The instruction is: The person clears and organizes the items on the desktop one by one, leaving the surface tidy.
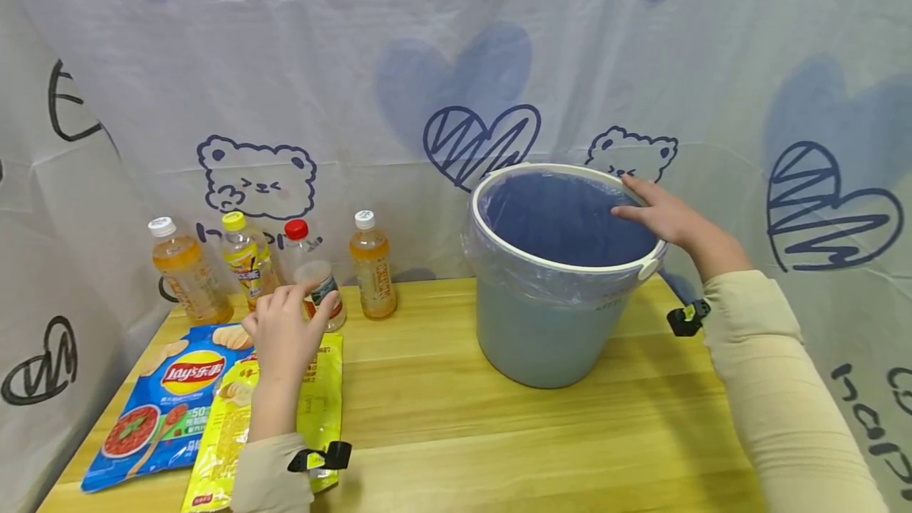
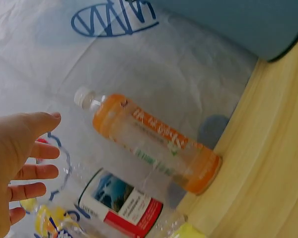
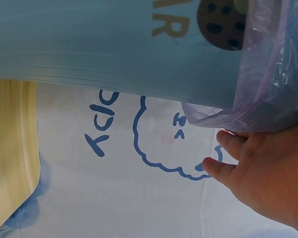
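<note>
My left hand (image 1: 283, 331) is in front of a red-capped bottle (image 1: 308, 274), partly covering it, with the thumb and fingers spread apart. In the left wrist view no bottle lies in that hand (image 2: 15, 166); the orange drink bottle (image 2: 151, 144) with a white cap stands beyond the thumb. At the right side of a blue-grey trash bin (image 1: 545, 331), my right hand (image 1: 673, 220) holds the white rim, thumb inside and fingers outside. A clear plastic liner (image 3: 265, 74) is folded over the rim, close against the right hand (image 3: 268, 168).
Left of the red-capped bottle stand a yellow-capped bottle (image 1: 249, 264) and another white-capped orange drink bottle (image 1: 188, 275). A blue Lay's chip bag (image 1: 167, 402) and a yellow snack bag (image 1: 324, 386) lie at the wooden table's (image 1: 420, 434) left. A printed cloth (image 1: 342, 85) hangs behind.
</note>
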Demonstrator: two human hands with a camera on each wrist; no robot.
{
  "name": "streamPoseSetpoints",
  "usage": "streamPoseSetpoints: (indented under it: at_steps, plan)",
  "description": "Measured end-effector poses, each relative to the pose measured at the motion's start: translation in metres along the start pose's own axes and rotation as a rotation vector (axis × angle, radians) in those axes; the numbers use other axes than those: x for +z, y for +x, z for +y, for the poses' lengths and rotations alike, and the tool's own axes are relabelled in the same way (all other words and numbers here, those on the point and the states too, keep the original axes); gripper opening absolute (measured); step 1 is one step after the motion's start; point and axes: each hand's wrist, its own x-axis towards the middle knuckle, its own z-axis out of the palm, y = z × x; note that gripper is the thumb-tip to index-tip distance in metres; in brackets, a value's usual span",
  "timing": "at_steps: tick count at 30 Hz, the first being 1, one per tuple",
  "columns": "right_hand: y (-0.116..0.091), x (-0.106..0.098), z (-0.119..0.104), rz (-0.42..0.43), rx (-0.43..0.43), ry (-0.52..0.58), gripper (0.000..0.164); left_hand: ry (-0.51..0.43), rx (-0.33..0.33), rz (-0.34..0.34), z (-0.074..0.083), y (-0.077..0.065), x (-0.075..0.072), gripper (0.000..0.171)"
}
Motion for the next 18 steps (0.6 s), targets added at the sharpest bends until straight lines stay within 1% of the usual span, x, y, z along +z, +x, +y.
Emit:
streamPoseSetpoints:
  at_steps: [4, 7, 11, 15, 18]
  plan:
    - [0.000, 0.000, -0.001, -0.004, -0.006, -0.003, 0.078, 0.039, -0.052, -0.021, -0.012, 0.000, -0.001, 0.053]
    - [0.000, 0.000, -0.001, -0.002, -0.008, -0.006, 0.078, 0.059, -0.103, -0.050, -0.019, 0.000, -0.002, 0.054]
    - [0.000, 0.001, 0.000, -0.003, -0.004, 0.001, 0.078, 0.063, -0.159, -0.098, -0.030, 0.000, -0.003, 0.056]
    - [0.000, 0.000, 0.000, -0.002, -0.005, 0.009, 0.078, 0.053, -0.205, -0.115, -0.042, -0.001, -0.003, 0.058]
    - [0.000, 0.000, 0.000, -0.004, -0.006, 0.013, 0.078, 0.060, -0.252, -0.128, -0.052, -0.002, -0.003, 0.062]
